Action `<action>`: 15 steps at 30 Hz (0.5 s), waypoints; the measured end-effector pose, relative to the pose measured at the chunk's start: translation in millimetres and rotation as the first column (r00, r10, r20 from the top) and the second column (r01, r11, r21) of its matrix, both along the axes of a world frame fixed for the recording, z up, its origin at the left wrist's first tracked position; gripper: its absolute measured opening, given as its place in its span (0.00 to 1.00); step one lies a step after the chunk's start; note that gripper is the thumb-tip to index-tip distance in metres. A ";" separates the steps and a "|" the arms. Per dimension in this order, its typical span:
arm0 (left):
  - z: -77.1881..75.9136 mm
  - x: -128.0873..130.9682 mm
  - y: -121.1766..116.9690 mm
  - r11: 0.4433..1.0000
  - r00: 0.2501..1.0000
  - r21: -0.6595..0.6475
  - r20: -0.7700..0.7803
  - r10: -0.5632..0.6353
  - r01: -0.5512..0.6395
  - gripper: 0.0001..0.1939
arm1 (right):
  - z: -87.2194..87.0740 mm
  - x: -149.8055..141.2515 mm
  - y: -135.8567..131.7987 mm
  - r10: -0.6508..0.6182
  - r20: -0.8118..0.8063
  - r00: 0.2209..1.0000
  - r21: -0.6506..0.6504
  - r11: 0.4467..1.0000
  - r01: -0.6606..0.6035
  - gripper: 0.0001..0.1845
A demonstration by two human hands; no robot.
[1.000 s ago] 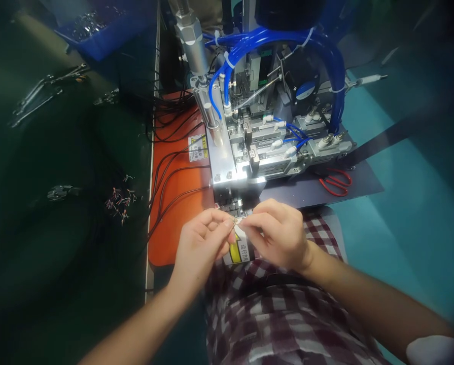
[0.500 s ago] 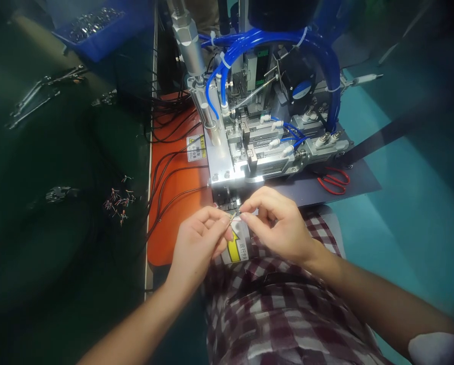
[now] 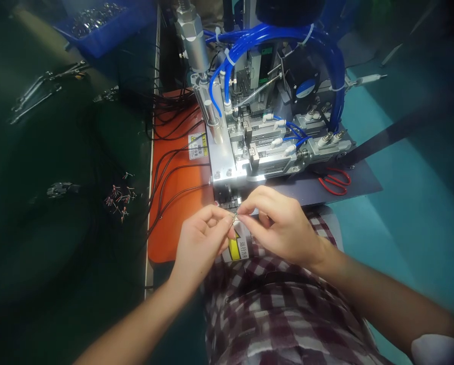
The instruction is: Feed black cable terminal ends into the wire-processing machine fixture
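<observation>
Close in front of the machine (image 3: 257, 162), my two hands meet fingertip to fingertip. My left hand (image 3: 204, 235) pinches a thin, shiny metal piece (image 3: 234, 218) between thumb and forefinger; it is too small to tell its kind. My right hand (image 3: 280, 223) is closed in a pinch at the upper end of that piece, and what lies between its tips is mostly hidden. Beneath the fingers is a label with a yellow arrow (image 3: 234, 248) on the machine's front.
Red-handled scissors or pliers (image 3: 335, 181) lie on the dark base plate at right. Black cables (image 3: 173, 157) cross the orange board (image 3: 162, 243). On the dark table at left are small wire-like parts (image 3: 120, 200), metal rods (image 3: 36, 96) and a blue bin (image 3: 97, 43) of metal parts.
My right fingertips have moved slightly left, closing the small gap to the piece in my left hand. The camera view has shifted a little.
</observation>
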State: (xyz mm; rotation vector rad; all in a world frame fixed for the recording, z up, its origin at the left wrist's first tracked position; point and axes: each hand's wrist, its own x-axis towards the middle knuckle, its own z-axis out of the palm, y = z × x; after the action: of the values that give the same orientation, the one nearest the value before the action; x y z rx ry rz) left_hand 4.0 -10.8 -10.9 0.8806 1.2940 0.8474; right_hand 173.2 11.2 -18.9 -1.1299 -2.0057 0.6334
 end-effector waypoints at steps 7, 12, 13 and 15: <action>0.8 1.5 0.5 1.000 1.000 0.005 -0.013 0.000 0.000 0.09 | -3.1 -2.1 -4.8 -0.073 -0.032 0.997 -0.026 0.997 0.072 0.02; 0.6 1.9 0.4 1.000 1.000 0.015 -0.022 -0.002 0.002 0.08 | -4.0 -1.8 -5.8 -0.079 -0.007 0.997 -0.057 0.995 0.078 0.02; 0.8 2.1 0.4 1.000 1.000 0.016 -0.024 0.000 0.001 0.08 | -4.2 -1.6 -5.7 -0.070 0.017 0.997 -0.015 0.997 0.071 0.03; 1.2 2.3 0.4 1.000 1.000 0.019 -0.029 0.001 -0.001 0.08 | -5.0 -1.4 -5.7 -0.065 0.078 0.995 0.093 0.994 0.057 0.05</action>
State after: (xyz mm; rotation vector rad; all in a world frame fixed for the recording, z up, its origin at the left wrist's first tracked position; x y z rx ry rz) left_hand 6.3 -10.4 -9.7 0.9102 1.3134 0.8516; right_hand 171.8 5.5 -24.0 -1.1739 -2.0382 0.4673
